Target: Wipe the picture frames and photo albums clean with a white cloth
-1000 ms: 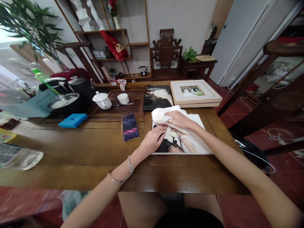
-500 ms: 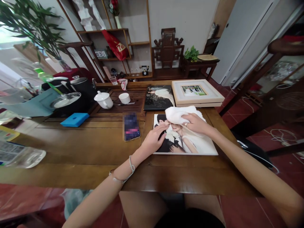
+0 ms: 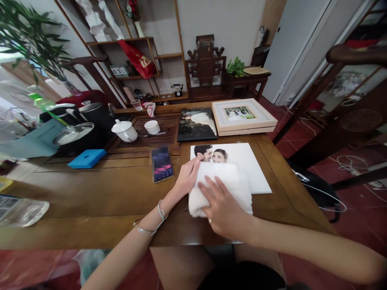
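We see a white towel bunched over a photo print. The print lies flat by the table's right edge.

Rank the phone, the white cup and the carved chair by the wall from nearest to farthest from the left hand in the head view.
1. Phone, just left of the left hand.
2. White cup, farther back and to the left.
3. Carved chair, against the far wall.
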Demonstrator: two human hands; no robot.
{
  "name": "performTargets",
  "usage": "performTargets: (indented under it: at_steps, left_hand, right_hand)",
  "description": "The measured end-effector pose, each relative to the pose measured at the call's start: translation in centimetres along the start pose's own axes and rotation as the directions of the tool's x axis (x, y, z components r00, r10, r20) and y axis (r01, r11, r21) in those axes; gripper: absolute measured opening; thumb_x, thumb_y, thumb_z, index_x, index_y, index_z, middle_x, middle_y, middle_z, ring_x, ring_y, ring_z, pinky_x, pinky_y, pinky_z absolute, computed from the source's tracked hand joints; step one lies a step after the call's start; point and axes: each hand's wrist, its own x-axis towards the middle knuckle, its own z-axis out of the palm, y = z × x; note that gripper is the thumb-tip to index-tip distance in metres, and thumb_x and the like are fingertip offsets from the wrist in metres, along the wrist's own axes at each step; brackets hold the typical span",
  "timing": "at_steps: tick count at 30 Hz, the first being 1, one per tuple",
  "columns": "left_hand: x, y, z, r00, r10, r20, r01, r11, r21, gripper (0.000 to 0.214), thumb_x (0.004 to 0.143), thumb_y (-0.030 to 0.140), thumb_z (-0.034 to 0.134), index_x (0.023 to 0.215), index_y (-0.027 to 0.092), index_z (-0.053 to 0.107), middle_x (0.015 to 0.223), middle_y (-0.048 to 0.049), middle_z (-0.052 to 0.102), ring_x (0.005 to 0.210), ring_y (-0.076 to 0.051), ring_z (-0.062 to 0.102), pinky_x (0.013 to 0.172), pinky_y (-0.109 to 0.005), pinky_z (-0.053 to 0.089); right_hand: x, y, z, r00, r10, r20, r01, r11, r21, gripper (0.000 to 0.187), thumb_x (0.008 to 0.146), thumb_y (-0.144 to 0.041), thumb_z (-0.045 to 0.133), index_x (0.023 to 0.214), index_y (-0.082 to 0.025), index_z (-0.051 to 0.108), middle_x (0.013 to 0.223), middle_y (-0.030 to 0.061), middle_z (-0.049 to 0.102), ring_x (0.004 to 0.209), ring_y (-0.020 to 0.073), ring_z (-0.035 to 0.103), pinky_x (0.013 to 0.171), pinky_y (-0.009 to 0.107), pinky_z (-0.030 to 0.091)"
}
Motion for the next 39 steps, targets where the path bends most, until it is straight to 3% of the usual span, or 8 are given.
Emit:
performTargets:
  at_steps: [6, 12, 18, 21, 24, 31, 35, 39]
  left_hand:
    - [0.0, -0.1, 0.1, 0.992, 0.111, 0.064, -0.113, 0.993, 0.038, 0.043, 0.103, 0.029, 0.028, 0.117, 0.014, 0.067, 0.127, -0.0107, 0.067, 0.124, -0.022, 0.06, 0.111, -0.041, 0.044]
    - [-0.1, -1.2, 0.5, 0.971, 0.189, 0.143, -0.214, 0.959, 0.184, 0.033, 0.097, 0.023, 0.047, 0.125, 0.016, 0.062, 0.135, -0.0124, 0.061, 0.131, -0.024, 0.054, 0.114, -0.049, 0.041]
    - [-0.3, -1.0, 0.5, 0.97, 0.187, 0.157, -0.216, 0.957, 0.194, 0.035, 0.097, 0.024, 0.048, 0.13, 0.015, 0.059, 0.139, -0.0136, 0.058, 0.134, -0.024, 0.051, 0.114, -0.048, 0.04]
    - [-0.3, -0.9, 0.5, 0.975, 0.166, 0.148, -0.195, 0.957, 0.216, 0.036, 0.097, 0.024, 0.048, 0.131, 0.015, 0.058, 0.142, -0.0148, 0.055, 0.136, -0.026, 0.048, 0.115, -0.049, 0.039]
    - [-0.2, -1.0, 0.6, 0.975, 0.171, 0.144, -0.199, 0.956, 0.217, 0.037, 0.096, 0.021, 0.049, 0.131, 0.016, 0.058, 0.141, -0.0144, 0.056, 0.136, -0.026, 0.048, 0.115, -0.049, 0.039]
    - [-0.3, -1.2, 0.6, 0.977, 0.164, 0.14, -0.19, 0.961, 0.201, 0.037, 0.095, 0.02, 0.049, 0.131, 0.016, 0.058, 0.139, -0.0142, 0.058, 0.133, -0.025, 0.051, 0.114, -0.048, 0.04]
    - [-0.3, -1.3, 0.7, 0.98, 0.148, 0.135, -0.174, 0.962, 0.209, 0.037, 0.096, 0.021, 0.049, 0.13, 0.012, 0.058, 0.139, -0.0162, 0.057, 0.133, -0.026, 0.052, 0.115, -0.048, 0.04]
    - [-0.3, -1.2, 0.7, 0.98, 0.146, 0.138, -0.173, 0.961, 0.216, 0.036, 0.096, 0.021, 0.049, 0.129, 0.012, 0.059, 0.139, -0.0157, 0.058, 0.133, -0.026, 0.051, 0.115, -0.049, 0.039]
  right_hand:
    - [-3.1, 1.9, -1.1, 0.994, -0.111, 0.007, 0.109, 0.986, 0.126, 0.022, 0.069, -0.015, 0.06, 0.083, -0.02, 0.077, 0.147, 0.013, 0.05, 0.14, 0.0382, 0.034, 0.116, 0.059, 0.024]
    - [-5.2, 9.0, -2.6, 0.991, 0.123, -0.055, -0.111, 0.978, 0.174, 0.038, 0.061, -0.008, 0.052, 0.087, -0.022, 0.076, 0.137, 0.0118, 0.059, 0.132, 0.0322, 0.049, 0.11, 0.056, 0.038]
    - [-2.2, 15.3, -2.4, 0.943, 0.314, -0.113, -0.312, 0.949, 0.042, 0.037, 0.069, -0.01, 0.051, 0.099, -0.015, 0.074, 0.136, 0.0177, 0.058, 0.127, 0.0344, 0.052, 0.102, 0.053, 0.044]
    - [-0.1, 14.9, -2.1, 0.944, 0.308, -0.117, -0.301, 0.951, 0.074, 0.041, 0.07, -0.01, 0.052, 0.105, -0.016, 0.073, 0.136, 0.016, 0.059, 0.13, 0.0336, 0.048, 0.105, 0.053, 0.04]
    - [0.4, 12.4, -1.9, 0.974, 0.194, -0.119, -0.174, 0.972, 0.158, 0.045, 0.066, -0.008, 0.053, 0.104, -0.02, 0.074, 0.136, 0.0128, 0.06, 0.133, 0.0319, 0.046, 0.111, 0.056, 0.033]
    - [-4.9, 6.6, -4.7, 0.994, -0.019, 0.103, -0.017, 0.943, 0.334, 0.052, 0.053, -0.002, 0.046, 0.087, -0.029, 0.074, 0.138, -0.0012, 0.059, 0.14, 0.0241, 0.04, 0.117, 0.046, 0.031]
    - [-6.1, 8.8, -5.5, 0.979, 0.019, 0.201, -0.102, 0.905, 0.412, 0.048, 0.054, -0.001, 0.045, 0.084, -0.027, 0.072, 0.137, -0.001, 0.06, 0.13, 0.0253, 0.052, 0.104, 0.04, 0.045]
    - [-4.2, 13.8, -4.3, 0.958, 0.23, 0.17, -0.277, 0.892, 0.357, 0.015, 0.07, -0.018, 0.056, 0.077, -0.02, 0.069, 0.1, 0.0107, 0.073, 0.093, 0.0278, 0.067, 0.081, 0.04, 0.053]
